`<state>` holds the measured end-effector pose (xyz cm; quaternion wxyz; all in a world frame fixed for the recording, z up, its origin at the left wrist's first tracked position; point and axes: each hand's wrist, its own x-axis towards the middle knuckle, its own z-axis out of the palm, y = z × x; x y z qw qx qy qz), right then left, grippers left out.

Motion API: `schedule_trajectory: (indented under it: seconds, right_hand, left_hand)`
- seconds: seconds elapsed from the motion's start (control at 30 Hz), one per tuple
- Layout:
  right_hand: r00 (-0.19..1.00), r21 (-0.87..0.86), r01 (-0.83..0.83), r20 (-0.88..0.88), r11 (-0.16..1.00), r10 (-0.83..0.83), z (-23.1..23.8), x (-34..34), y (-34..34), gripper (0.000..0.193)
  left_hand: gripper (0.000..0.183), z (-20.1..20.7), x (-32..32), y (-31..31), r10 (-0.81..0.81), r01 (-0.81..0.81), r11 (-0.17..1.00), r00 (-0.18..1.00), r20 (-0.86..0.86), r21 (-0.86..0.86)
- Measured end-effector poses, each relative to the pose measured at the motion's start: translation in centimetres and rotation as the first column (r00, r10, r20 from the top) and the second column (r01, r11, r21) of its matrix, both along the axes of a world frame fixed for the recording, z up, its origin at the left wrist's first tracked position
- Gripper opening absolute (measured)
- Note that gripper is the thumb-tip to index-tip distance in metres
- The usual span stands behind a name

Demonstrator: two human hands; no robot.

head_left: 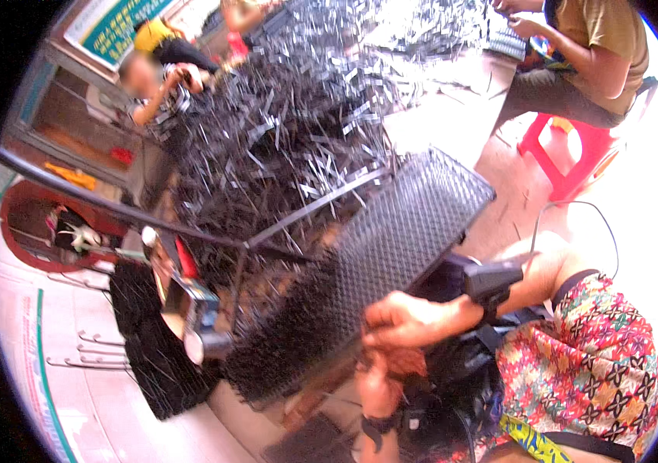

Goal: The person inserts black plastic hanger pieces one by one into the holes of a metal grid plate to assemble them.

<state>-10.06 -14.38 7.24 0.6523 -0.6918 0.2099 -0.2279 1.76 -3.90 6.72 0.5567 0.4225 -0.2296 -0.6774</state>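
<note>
A long black panel (414, 220) lies slanted in front of me. Its far right part shows a diamond-patterned surface, while its near left part carries dense black bristle-like strips (286, 339). At the panel's near edge my right hand (410, 318) is closed, its fingertips curled in a pinch; what they hold is too small to make out. Just below it, my left hand (379, 382) is closed too, partly blurred, with its fingers close to those of the right. A reddish-brown patch (407, 361) beside the left hand is unclear. Dark wristbands are on both wrists.
Beyond the panel lies a big heap of black strips (290, 131), with a metal bar (313, 208) before it. Black bundles (151, 339) and a small box (194, 305) are at left. Co-workers sit far left (163, 92) and right (599, 54), near a red stool (568, 154).
</note>
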Motion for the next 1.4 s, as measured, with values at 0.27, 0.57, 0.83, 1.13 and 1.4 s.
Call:
schedule_trajectory:
  seconds: [0.27, 0.57, 0.83, 1.13, 1.4]
  right_hand:
    - [0.922, 0.215, -0.004, 0.379, 0.977, -0.080, 4.3, -0.4, -1.2, 0.016]
    - [0.785, -0.530, -0.465, 0.124, 0.709, 0.607, 5.9, 3.0, 1.8, 0.023]
    - [0.990, -0.299, -0.009, -0.134, 0.954, -0.033, -1.3, -7.0, 1.1, 0.023]
    - [0.902, -0.185, 0.310, -0.253, 0.933, -0.350, -4.0, -13.4, 2.8, 0.023]
    - [0.828, -0.157, 0.433, -0.321, 0.888, -0.460, -4.6, -15.8, 3.9, 0.023]
  left_hand:
    - [0.031, -1.8, -0.8, -0.2, -0.081, 0.083, 0.996, 0.996, -0.035, 0.036]
    - [0.023, -2.4, -3.4, -1.6, -0.164, 0.156, 0.986, 0.958, 0.234, 0.051]
    - [0.022, -3.5, -3.9, -1.8, -0.230, 0.211, 0.973, 0.934, 0.272, 0.098]
    - [0.020, -4.0, -3.4, -2.2, -0.255, 0.228, 0.966, 0.923, 0.288, 0.122]
    - [0.018, -4.2, -3.7, -2.5, -0.275, 0.245, 0.960, 0.921, 0.276, 0.139]
